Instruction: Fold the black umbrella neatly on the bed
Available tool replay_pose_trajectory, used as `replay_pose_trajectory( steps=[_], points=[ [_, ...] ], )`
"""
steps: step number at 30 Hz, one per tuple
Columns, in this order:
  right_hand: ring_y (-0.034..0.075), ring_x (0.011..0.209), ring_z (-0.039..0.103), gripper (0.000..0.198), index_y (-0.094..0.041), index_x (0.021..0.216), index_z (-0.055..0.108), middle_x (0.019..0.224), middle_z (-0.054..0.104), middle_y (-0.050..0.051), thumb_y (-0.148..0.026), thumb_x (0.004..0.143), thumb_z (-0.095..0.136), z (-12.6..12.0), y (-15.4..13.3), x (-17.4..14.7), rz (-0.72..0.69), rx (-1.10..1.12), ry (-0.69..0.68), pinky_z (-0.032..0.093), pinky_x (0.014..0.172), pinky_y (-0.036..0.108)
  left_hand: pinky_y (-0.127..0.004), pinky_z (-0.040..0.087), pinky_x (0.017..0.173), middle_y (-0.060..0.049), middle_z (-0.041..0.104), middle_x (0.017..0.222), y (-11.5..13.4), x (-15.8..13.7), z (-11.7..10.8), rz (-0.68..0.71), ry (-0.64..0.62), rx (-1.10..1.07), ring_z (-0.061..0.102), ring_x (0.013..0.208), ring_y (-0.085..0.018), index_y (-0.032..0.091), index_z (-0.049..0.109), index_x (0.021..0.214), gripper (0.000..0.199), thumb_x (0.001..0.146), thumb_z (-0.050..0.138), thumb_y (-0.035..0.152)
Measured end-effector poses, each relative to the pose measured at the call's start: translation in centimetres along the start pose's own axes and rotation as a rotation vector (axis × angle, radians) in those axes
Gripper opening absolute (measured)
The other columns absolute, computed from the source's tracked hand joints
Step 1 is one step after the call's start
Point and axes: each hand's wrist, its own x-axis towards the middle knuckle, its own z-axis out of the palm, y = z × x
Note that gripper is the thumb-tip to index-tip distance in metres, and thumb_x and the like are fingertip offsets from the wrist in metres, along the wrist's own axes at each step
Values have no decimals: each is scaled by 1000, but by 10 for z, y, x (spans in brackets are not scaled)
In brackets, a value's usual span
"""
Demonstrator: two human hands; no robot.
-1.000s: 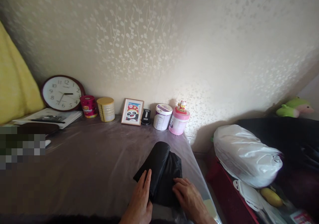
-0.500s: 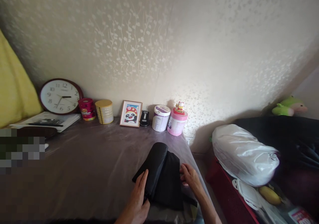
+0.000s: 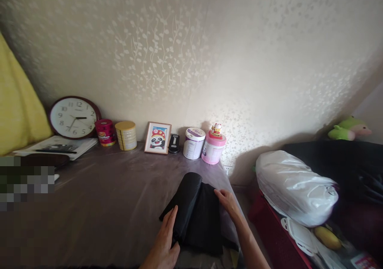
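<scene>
A black roll of thin sheet material (image 3: 188, 203) lies on the grey-brown covered table (image 3: 104, 205), with a flat black flap (image 3: 206, 221) spread out to its right. My left hand (image 3: 164, 239) grips the near end of the roll, its fingers along the left side and its thumb at the bottom. At the flap's upper right edge, my right hand (image 3: 229, 204) has its fingers closed on the black material. Whether the roll is cloth or plastic I cannot tell.
Along the wall stand a clock (image 3: 74, 117), a pink tin (image 3: 105, 132), a yellow-lidded can (image 3: 126, 135), a panda picture frame (image 3: 158, 138), a purple-lidded tub (image 3: 194, 143) and a pink tub (image 3: 213, 149). Right of the table's edge, a white plastic bag (image 3: 295, 185) rests on a red box (image 3: 266, 221).
My right hand has moved slightly up and left, from beside the flap onto its edge. My left hand stays on the roll.
</scene>
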Motion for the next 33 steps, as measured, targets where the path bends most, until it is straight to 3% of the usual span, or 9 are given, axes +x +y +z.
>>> replay_pose_trajectory(
  steps=[7, 14, 21, 28, 33],
  points=[
    [14, 51, 46, 43, -21, 56, 46, 51, 46, -3, -58, 76, 39, 11, -8, -24, -85, 58, 105, 35, 46, 25, -38, 28, 110, -4, 20, 148, -5, 1, 8, 14, 39, 34, 24, 135, -19, 25, 8, 142, 85, 65, 37, 2],
    [14, 47, 40, 44, -23, 47, 40, 45, 43, -2, -60, 73, 40, 19, 8, -33, -188, 82, 271, 34, 49, 28, -41, 30, 108, -6, 13, 150, -3, -2, 12, 30, 15, 150, 22, 136, -22, 28, 0, 142, 88, 67, 35, -1],
    [13, 50, 41, 43, -22, 54, 41, 50, 41, -4, -58, 78, 42, 15, -19, -38, -227, 212, 233, 35, 50, 27, -45, 31, 107, -10, 11, 151, 5, -7, 12, 46, 1, 276, 22, 136, -25, 27, -9, 141, 95, 64, 37, -4],
    [15, 56, 50, 43, -18, 62, 54, 56, 53, 0, -56, 80, 42, 36, -61, -24, -297, 271, 202, 39, 53, 26, -44, 34, 105, -13, 12, 151, 3, -7, 15, 63, 23, 376, 24, 135, -26, 26, -13, 140, 100, 62, 40, -4],
    [19, 62, 60, 35, -17, 77, 59, 66, 63, 6, -49, 79, 45, 59, -76, -15, -237, 304, 142, 45, 55, 28, -41, 29, 109, -21, 14, 149, 15, -4, 7, 25, -63, 472, 18, 137, -26, 8, 0, 142, 92, 59, 41, -4]
  ],
)
